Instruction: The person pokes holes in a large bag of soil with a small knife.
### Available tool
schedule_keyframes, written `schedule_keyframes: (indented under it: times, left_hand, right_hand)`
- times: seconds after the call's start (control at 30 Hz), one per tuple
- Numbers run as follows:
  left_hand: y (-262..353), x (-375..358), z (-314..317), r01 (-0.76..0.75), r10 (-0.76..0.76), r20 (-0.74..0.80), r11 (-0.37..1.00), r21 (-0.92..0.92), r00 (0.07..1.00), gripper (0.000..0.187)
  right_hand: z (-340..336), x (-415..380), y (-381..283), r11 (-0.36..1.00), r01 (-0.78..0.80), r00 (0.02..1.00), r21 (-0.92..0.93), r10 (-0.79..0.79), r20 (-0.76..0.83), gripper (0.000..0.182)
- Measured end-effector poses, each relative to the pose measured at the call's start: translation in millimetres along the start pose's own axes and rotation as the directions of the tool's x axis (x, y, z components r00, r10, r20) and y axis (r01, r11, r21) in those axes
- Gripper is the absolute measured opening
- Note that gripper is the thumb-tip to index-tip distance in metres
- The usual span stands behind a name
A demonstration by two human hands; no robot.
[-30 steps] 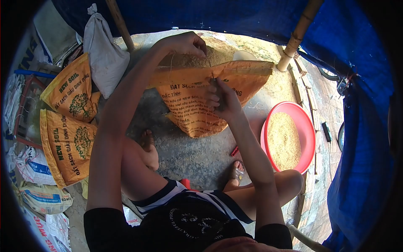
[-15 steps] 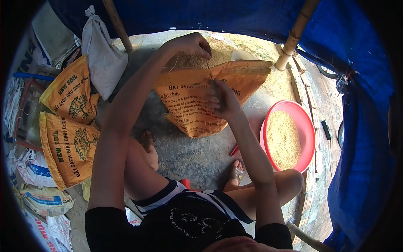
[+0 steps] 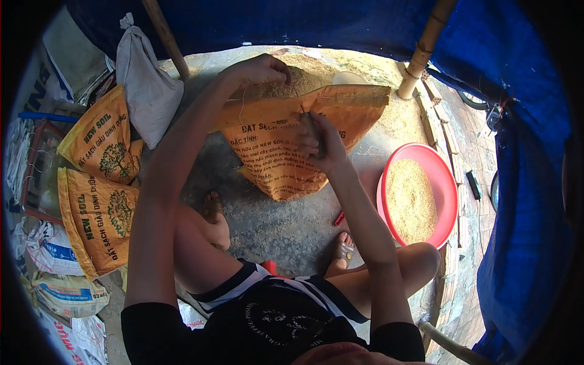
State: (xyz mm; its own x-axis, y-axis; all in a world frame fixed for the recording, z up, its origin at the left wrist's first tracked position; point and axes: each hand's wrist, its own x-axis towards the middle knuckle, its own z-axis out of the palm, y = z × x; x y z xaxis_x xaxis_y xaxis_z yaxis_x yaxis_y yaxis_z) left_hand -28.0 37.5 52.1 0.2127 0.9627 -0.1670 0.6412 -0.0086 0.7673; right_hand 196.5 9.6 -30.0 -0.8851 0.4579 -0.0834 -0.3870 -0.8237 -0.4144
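Midway, your left hand point(image 3: 258, 68) pinches thread at twelve o'clock; right hand point(image 3: 319, 143) grips the half-stitched orange woven sack point(image 3: 274, 152).

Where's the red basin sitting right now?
In the head view the red basin sits on the floor at the right, beside the person's right forearm and just right of the orange sack.

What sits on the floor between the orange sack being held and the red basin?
Bare concrete dusted with husk, nothing else, between the orange sack and red basin, head view.
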Motion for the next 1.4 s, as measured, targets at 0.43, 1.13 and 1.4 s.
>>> schedule_keyframes:
  times: [0.43,1.13,1.4]
  left_hand:
    - [-2.7,-11.0,7.1,-0.147,0.144,-0.095,0.989,-0.023,0.985,0.024]
    - [32.2,-25.8,65.2,0.017,0.336,-0.500,0.817,0.577,0.798,0.031]
    - [19.8,-8.4,55.7,0.036,0.337,-0.541,0.824,0.565,0.771,0.034]
  right_hand:
    - [-9.2,7.5,3.6,0.972,-0.021,0.994,0.234,-0.004,0.107,0.027]
    - [15.1,4.1,10.9,0.936,0.224,0.943,-0.272,-0.278,-0.182,0.018]
    - [37.3,-5.0,13.3,0.985,0.162,0.967,-0.063,-0.171,-0.189,0.022]
